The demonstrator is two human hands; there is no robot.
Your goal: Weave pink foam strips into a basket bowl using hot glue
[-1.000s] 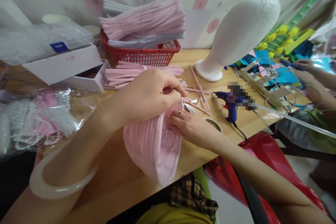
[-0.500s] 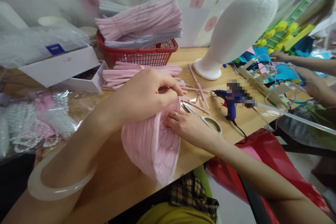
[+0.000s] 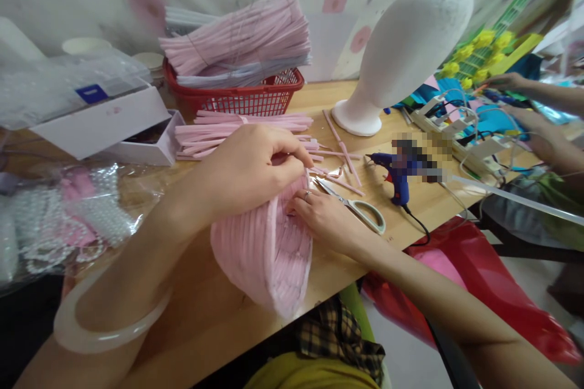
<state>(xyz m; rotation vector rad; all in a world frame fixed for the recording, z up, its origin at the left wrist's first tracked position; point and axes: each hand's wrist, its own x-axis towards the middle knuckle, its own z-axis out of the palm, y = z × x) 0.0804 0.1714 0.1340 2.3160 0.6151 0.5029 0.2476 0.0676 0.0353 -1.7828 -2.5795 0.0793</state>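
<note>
Over a wooden table point(image 3: 201, 322), the left hand point(image 3: 260, 164) grips a pink bowl point(image 3: 241, 249) by its edge; the right hand point(image 3: 323, 214) reaches inside, finger closure unclear. Uneven pressing could bend it.

Centre of frame: left hand point(image 3: 255, 167) grips the rim of a pink hat point(image 3: 244, 255); right hand point(image 3: 326, 219) has its fingertips inside. Right of centre: scissors point(image 3: 349, 202), glue gun point(image 3: 400, 187). Upper right: foam head point(image 3: 410, 55).
</note>
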